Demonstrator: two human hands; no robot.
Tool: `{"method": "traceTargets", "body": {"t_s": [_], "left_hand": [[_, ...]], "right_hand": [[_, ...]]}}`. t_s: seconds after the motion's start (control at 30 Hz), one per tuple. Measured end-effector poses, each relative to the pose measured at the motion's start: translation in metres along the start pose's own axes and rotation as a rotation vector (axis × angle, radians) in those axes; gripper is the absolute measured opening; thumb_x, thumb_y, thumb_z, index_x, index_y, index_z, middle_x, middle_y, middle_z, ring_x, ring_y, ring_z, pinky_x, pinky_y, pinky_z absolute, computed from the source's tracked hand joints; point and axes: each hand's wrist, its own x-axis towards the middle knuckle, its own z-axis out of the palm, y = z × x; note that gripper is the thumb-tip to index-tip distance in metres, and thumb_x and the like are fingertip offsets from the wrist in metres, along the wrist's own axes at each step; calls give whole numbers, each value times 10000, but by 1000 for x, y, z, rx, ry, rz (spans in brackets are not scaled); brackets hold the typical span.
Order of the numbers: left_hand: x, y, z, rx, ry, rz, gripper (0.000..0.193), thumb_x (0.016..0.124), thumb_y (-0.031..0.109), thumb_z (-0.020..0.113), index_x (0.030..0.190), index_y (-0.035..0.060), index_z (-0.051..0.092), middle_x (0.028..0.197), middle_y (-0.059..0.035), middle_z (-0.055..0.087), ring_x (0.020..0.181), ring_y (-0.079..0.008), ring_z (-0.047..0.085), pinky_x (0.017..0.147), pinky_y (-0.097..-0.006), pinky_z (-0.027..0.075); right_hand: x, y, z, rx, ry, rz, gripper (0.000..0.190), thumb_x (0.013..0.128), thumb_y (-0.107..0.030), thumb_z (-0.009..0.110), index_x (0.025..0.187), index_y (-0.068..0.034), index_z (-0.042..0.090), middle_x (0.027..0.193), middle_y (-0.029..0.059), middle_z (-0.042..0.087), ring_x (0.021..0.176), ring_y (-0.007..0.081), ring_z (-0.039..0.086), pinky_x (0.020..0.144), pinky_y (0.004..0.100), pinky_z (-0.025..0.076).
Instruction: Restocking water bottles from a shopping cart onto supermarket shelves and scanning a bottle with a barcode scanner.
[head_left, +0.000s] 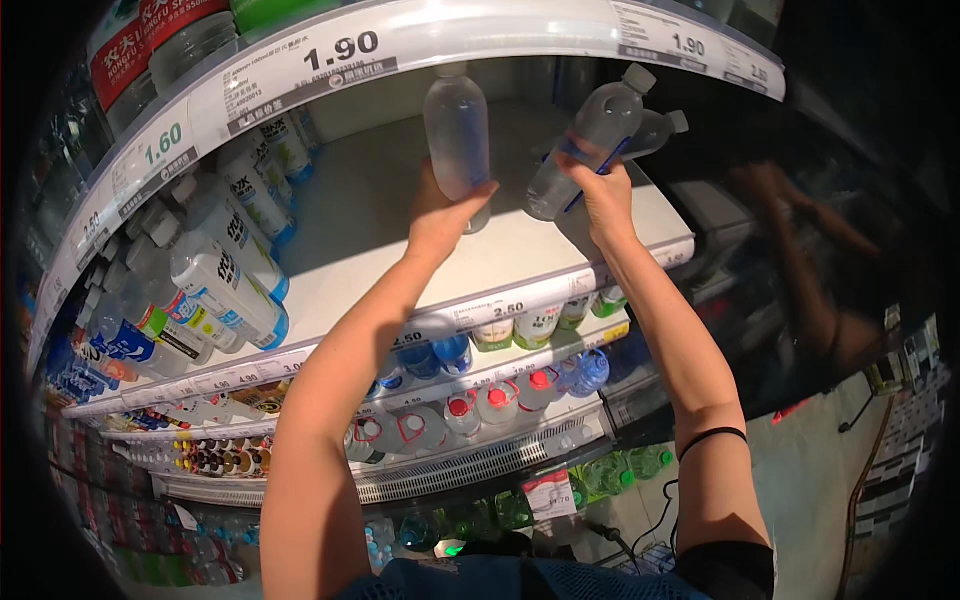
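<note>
My left hand (441, 225) grips a clear plastic bottle (456, 127) with a white cap and a blue patch on its side. That bottle stands nearly upright over the white shelf (360, 262). To its right, my right hand (611, 199) is wrapped around a second clear bottle (607, 116), tilted with its white cap up and to the right. A blue strip crosses this bottle beside my fingers. Partly hidden behind it, a third clear bottle (651, 136) leans or lies on its side. Whether the held bottles touch the shelf, I cannot tell.
White-labelled bottles (229, 289) line the shelf's left side. A price rail (420, 41) arches overhead, beneath red-labelled bottles (120, 60). Red-capped jugs (499, 401) fill a lower shelf. A dark reflective side panel (780, 247) bounds the right. Green bottles (607, 472) stand low in front.
</note>
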Motion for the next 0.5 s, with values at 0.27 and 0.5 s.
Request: {"method": "traceTargets", "body": {"t_s": [0.27,0.5], "left_hand": [[4,-5,-2,-174,-40,25,671,713,320,803,1208,13,470,1079,-145,601,961,-238,603,835,-327,483],[-3,25,-5,41,-284,256,658,701,347,805,1196,21,518,1109,-148,600,1010,-264,590,931,-339,431]], "right_hand": [[-41,-30,-10,104,-34,56,496,693,-220,802,1102,-17,608,1057,90,617,967,191,596,860,301,455],[-38,-20,-36,-145,80,-98,476,696,-262,790,1072,-8,646,1105,112,557,1017,225,562,895,328,439]]}}
